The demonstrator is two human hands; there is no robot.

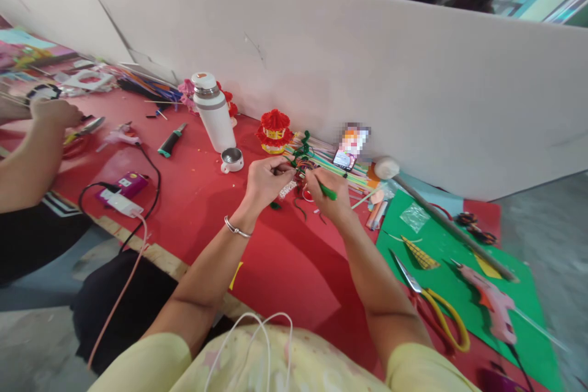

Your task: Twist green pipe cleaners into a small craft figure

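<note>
While right hand (334, 182) grips, green handle (328, 192) juts behind fingers (312, 183).

Pale yellow sleeves (151, 361), silver wrist bangle (237, 228)

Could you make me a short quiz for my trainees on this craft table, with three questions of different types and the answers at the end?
1. True or false: the open cup stands beside the white flask, not on top of it.
2. Which of these lies on the green sheet?
A) the phone
B) the small clear plastic bag
C) the red ruffled ornament
3. Fill in the blank: a ____ piece sticks out at the right hand.

Key: 1. True. 2. B. 3. Green.
</note>
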